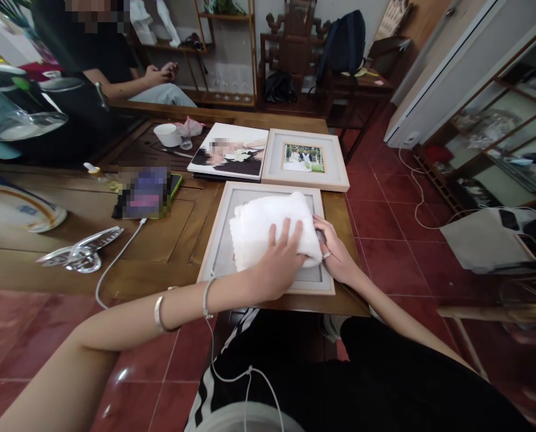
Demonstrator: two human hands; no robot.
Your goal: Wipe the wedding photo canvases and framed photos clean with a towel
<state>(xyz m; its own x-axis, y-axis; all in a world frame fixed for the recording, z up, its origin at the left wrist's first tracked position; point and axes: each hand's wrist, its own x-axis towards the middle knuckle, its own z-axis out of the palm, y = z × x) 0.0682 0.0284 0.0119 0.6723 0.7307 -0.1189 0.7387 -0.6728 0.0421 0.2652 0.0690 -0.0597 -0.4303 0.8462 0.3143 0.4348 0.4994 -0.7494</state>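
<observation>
A folded white cloth (268,225) with a scalloped left edge lies on a pale wooden picture frame (216,240) at the table's near end. My left hand (281,258) rests on the cloth, palm down with its fingers spread. At the frame's right edge, my right hand (337,255) has its fingers curled over the rim, touching the cloth's side. The cloth and my left hand cover most of the frame's inside.
Behind lie a framed photo (304,157) and an unframed photo print (234,153). On the left are a phone (144,192) on a white cable, a silver butterfly-shaped object (81,249) and a white cup (167,135). A person (87,54) sits across the table.
</observation>
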